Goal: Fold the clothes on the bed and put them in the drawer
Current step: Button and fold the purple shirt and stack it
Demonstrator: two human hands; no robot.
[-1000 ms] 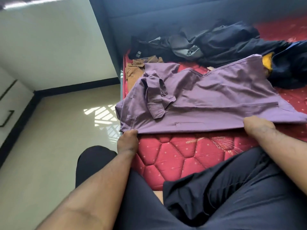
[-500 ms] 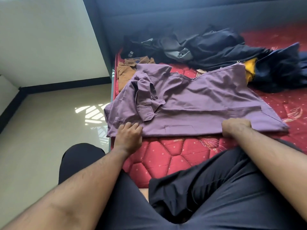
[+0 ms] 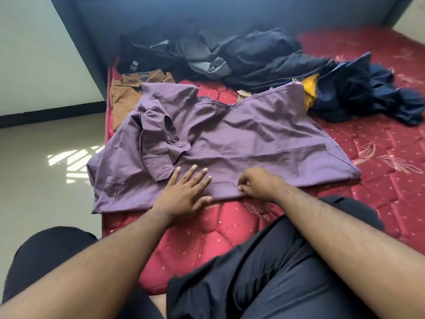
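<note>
The purple shirt (image 3: 230, 143) is laid flat across the red mattress (image 3: 230, 231), its long axis running left to right, collar end hanging past the mattress edge beyond the left hand (image 3: 186, 192). That hand is pressed flat on the near hem, fingers spread. The right hand (image 3: 257, 184) is set just beside it, fingers curled, the hem apparently pinched between thumb and fingertips. Most of the cloth lies ahead of both grips, and the longer free span extends to the right of the right hand. A fold along the long axis seems likeliest. Unfolded dark clothes (image 3: 253, 56) are heaped well beyond the shirt. No drawer is seen.
</note>
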